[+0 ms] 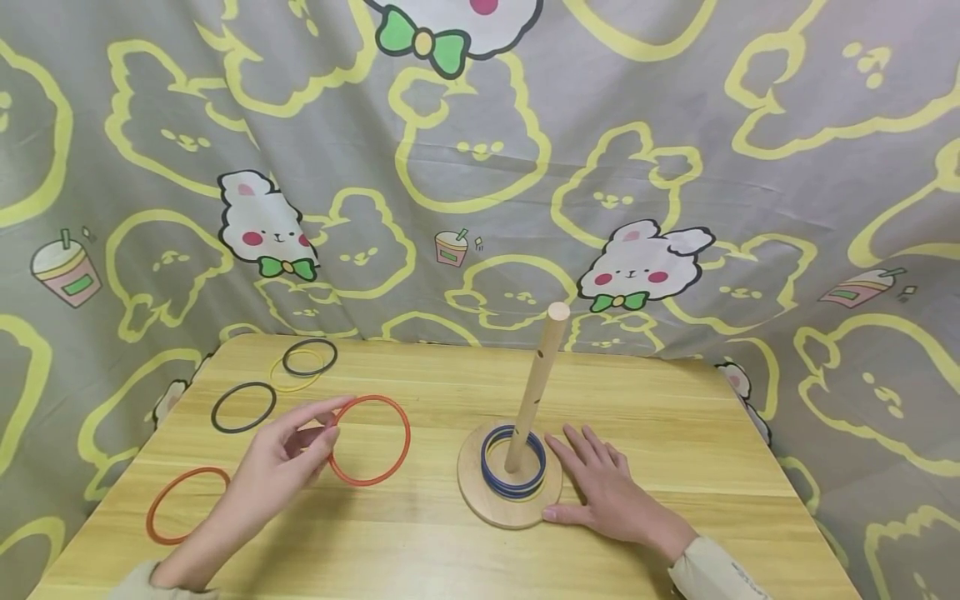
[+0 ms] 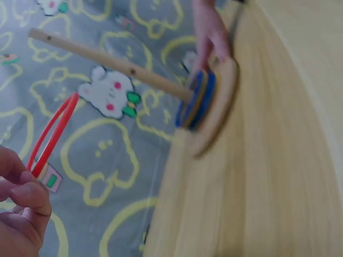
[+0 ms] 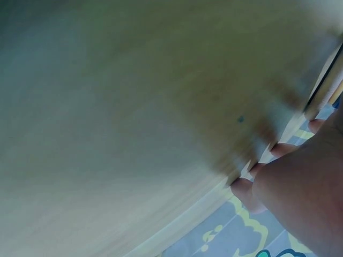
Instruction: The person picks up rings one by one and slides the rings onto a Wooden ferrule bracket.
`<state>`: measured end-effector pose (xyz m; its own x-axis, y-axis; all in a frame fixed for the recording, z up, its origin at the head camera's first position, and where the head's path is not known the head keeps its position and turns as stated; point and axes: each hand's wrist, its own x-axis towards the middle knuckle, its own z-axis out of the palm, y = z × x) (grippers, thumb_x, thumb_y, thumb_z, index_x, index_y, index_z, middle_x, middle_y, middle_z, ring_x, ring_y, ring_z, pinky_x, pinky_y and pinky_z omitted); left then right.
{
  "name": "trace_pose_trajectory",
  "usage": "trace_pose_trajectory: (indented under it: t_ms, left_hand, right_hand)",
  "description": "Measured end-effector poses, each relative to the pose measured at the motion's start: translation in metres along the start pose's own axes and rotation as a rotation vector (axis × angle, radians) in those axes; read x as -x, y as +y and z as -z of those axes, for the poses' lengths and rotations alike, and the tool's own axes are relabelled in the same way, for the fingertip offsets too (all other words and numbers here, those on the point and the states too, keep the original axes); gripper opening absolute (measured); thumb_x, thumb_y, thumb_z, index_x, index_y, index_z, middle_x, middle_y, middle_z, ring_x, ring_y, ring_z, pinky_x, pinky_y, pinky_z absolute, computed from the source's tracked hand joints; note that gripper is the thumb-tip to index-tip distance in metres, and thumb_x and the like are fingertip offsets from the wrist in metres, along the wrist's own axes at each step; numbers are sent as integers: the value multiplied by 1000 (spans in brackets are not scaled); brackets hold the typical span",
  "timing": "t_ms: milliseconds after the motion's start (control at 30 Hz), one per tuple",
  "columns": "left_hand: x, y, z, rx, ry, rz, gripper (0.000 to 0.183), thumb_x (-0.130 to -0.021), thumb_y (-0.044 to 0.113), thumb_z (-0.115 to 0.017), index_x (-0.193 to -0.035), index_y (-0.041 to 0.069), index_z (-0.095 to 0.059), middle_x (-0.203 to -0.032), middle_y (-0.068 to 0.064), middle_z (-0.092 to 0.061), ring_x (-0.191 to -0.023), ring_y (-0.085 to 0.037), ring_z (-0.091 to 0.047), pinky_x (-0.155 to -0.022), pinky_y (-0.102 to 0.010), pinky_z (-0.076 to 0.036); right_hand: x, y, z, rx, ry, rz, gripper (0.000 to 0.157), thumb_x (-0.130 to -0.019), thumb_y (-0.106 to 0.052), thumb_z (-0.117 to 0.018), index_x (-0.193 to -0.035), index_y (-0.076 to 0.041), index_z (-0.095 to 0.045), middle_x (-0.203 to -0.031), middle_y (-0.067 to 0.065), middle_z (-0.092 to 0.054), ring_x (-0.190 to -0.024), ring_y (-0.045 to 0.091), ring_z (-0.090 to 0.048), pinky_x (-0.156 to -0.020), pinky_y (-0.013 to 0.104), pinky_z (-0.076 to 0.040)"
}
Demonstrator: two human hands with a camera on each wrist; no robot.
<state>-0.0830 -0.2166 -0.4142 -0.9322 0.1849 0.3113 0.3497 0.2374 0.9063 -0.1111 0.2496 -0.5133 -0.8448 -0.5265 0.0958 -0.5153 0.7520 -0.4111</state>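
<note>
My left hand (image 1: 281, 462) pinches a red ring (image 1: 408, 442) by its left edge, between thumb and fingers, above the table. In the left wrist view the red ring (image 2: 55, 134) tilts up from the fingertips. To its right a wooden peg (image 1: 536, 387) stands upright on a round wooden base (image 1: 476, 487). Several blue rings (image 1: 542, 473) and a yellow one lie stacked around the peg's foot. Beside the base, my right hand (image 1: 607, 492) rests with fingers spread, thumb and fingertips at the base's right edge.
Another red ring (image 1: 152, 521) lies at the left, partly behind the left forearm. Farther back are a black ring (image 1: 213, 414), a second black ring (image 1: 335, 358) and a yellow ring (image 1: 281, 387) that it overlaps. A patterned curtain (image 1: 480, 167) hangs behind the wooden table (image 1: 420, 550).
</note>
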Motion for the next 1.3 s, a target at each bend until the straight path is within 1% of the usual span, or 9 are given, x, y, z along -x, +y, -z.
trace_pose_trajectory:
  t_ms: [67,167,333,467,600,833,1100,1200,1300]
  left_hand:
    - [-2,5,-1,78,-27,27,37,-110,0,-62,-147,1,-65,-104,-2,-57,-54,-7,-44,-37,-39,-31]
    - [-6,12,-2,147,-54,63,38,-110,1,-63,-148,0,-63,-102,-1,-58,-56,-7,-47,-38,-37,-29]
    - [-13,23,-7,189,-91,107,40,-109,3,-65,-149,4,-64,-103,-2,-58,-58,-8,-52,-39,-30,-32]
    - [-17,31,-11,220,-120,122,39,-110,4,-64,-149,5,-64,-106,-3,-60,-59,-8,-50,-40,-29,-29]
    - [-20,40,-17,248,-141,136,38,-110,7,-66,-147,6,-65,-103,-5,-67,-59,-8,-49,-42,-27,-27]
    - [-27,52,-30,312,-175,134,39,-109,8,-67,-148,5,-65,-107,-6,-69,-59,-8,-50,-41,-27,-26]
    - [-37,65,-49,424,-221,135,43,-108,5,-68,-151,4,-62,-113,-9,-62,-61,-10,-54,-45,-20,-34]
    - [-41,69,-54,454,-240,121,46,-107,4,-68,-152,4,-60,-113,-9,-60,-62,-11,-55,-44,-22,-32]
    - [-44,73,-59,498,-249,85,46,-107,4,-68,-152,2,-59,-112,-9,-59,-61,-11,-53,-42,-25,-30]
  right_hand:
    - [0,0,0,3,4,5,100,-97,-68,-72,-170,-10,-37,-170,31,-30,-156,60,-22,-109,86,-25]
    - [0,0,1,3,-4,-1,101,-97,-68,-72,-171,-10,-36,-171,30,-29,-156,60,-21,-111,86,-24]
    - [0,1,0,8,-11,-13,102,-96,-70,-72,-171,-11,-35,-172,29,-28,-157,58,-19,-112,85,-24]
    - [0,2,-2,15,-13,-20,103,-96,-71,-71,-172,-12,-35,-172,29,-28,-158,57,-19,-112,85,-24]
    - [1,2,-3,17,-13,-19,102,-96,-71,-70,-172,-12,-34,-172,29,-28,-158,58,-20,-112,85,-24]
    - [1,2,-3,11,-11,-19,103,-96,-71,-70,-172,-12,-34,-172,29,-28,-157,58,-20,-112,85,-23]
    - [0,2,-2,7,-18,-23,103,-96,-72,-70,-172,-12,-34,-172,29,-28,-157,58,-20,-112,86,-23]
    - [0,1,-2,11,-20,-26,103,-96,-72,-69,-172,-13,-34,-173,29,-27,-158,58,-19,-112,85,-23]
    - [-1,1,-2,17,-20,-24,103,-96,-73,-69,-172,-13,-33,-173,28,-27,-158,58,-19,-112,86,-23]
